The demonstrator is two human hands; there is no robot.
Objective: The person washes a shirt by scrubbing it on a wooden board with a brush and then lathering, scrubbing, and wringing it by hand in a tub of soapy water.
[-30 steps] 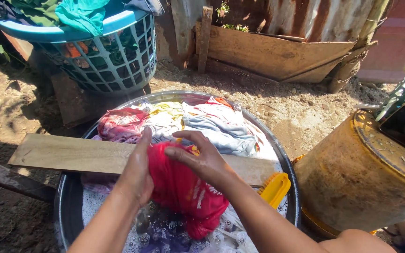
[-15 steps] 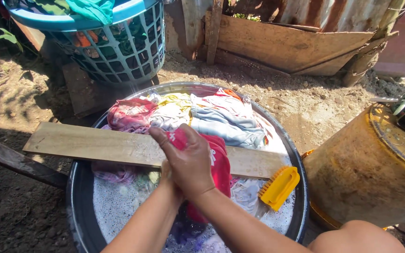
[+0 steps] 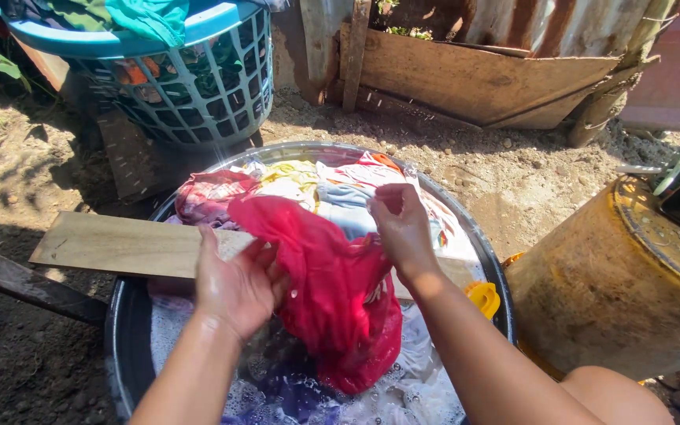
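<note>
Wet red cloth garment (image 3: 332, 291) spread between both hands above the round dark metal washtub (image 3: 123, 346).

Left hand (image 3: 234, 287) clenched on its near edge; right hand (image 3: 403, 228) pinches the far edge, lifted. Step, by my reading: opening the cloth mid-scrub; next move likely calls for laying it on the one pale wooden plank (image 3: 112, 248) beneath the grip. Beyond: one heap of soaking clothes (image 3: 308, 185), one yellow plastic scrub brush (image 3: 483, 297), one blue laundry basket (image 3: 190, 86), one rusty yellow drum (image 3: 615, 291) to the right.

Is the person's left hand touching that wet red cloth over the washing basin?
Touching. The head view shows the left hand with its fingers closed on a fold of the wet red cloth, with no gap between them.
</note>
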